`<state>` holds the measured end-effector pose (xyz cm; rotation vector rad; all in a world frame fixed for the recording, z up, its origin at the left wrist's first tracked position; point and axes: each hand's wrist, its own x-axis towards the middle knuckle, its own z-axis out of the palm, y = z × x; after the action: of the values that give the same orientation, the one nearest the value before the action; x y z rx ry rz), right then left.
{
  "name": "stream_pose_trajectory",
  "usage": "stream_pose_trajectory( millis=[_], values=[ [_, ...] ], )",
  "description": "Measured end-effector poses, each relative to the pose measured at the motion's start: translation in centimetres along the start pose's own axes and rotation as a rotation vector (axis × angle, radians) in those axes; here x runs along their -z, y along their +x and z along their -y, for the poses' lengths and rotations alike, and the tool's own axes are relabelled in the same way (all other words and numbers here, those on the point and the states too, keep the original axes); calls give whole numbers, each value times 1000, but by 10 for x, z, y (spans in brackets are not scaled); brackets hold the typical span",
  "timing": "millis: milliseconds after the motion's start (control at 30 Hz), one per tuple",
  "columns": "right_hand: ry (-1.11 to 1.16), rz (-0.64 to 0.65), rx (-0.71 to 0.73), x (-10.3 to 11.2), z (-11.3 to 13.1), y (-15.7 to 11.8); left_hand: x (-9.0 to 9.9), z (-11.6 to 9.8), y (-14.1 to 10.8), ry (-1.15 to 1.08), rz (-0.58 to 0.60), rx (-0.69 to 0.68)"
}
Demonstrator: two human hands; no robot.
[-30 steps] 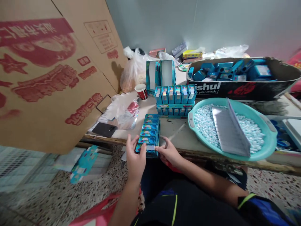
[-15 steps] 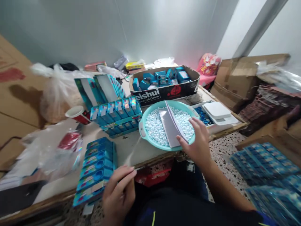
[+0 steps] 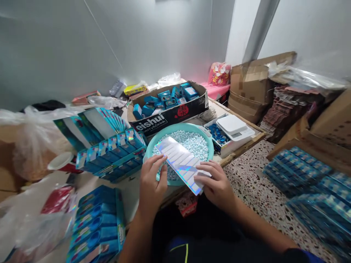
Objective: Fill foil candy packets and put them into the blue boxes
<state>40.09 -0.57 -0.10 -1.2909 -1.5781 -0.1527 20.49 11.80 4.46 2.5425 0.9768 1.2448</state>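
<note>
A shiny silver-white sheet of strip-shaped stickers (image 3: 179, 159) lies slantwise above a turquoise basin (image 3: 210, 146). Small pale-blue pellets (image 3: 196, 142) fill the basin. At the sheet's left edge, my left hand (image 3: 153, 179) has its fingers curled, the fingertips on the edge. My right hand (image 3: 218, 186) grips the sheet's right end, fingers across the top and the thumb hidden. Left of the basin is a display tray of small blue boxes (image 3: 111, 149) with raised printed flaps. Closer to me on the left is another row of blue boxes (image 3: 95, 223) with round openings.
Behind the basin is a black carton (image 3: 171, 120) of loose blue boxes. A white scale (image 3: 233, 126) sits on a tray of blue parts (image 3: 216, 133) at right. A paper cup (image 3: 61, 162) and plastic bags stand left. Wrapped blue packs (image 3: 296, 171) lie low on the right.
My left hand has moved up from the table's front edge to the sheet. The sheet, earlier standing half folded in the basin, is now raised and flat between both hands. The view has turned right.
</note>
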Motion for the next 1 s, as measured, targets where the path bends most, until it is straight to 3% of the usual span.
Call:
stream_pose_trajectory(
  millis=[200, 333, 533, 633, 733, 800, 900, 1000],
  values=[
    [104, -79, -50, 25, -19, -26, -27, 15, 20, 76, 103, -71],
    [183, -33, -146, 45, -31, -42, -37, 25, 43, 58, 329, -53],
    [260, 27, -259, 70, -49, -43, -34, 35, 60, -74, 644, -98],
    [166, 58, -306, 83, -62, -38, -35, 43, 51, -175, 612, -96],
    [-14, -118, -379, 100, -67, -27, -39, 49, 40, -163, 502, -102],
    [-83, -196, -336, 105, -59, -12, -42, 51, 36, -149, 458, -152],
    [-70, 1, -174, 90, -32, 21, -44, 49, 35, -142, 444, -253],
    [-153, 283, -174, 50, -2, 53, -43, 46, 36, -151, 428, -283]
  ],
)
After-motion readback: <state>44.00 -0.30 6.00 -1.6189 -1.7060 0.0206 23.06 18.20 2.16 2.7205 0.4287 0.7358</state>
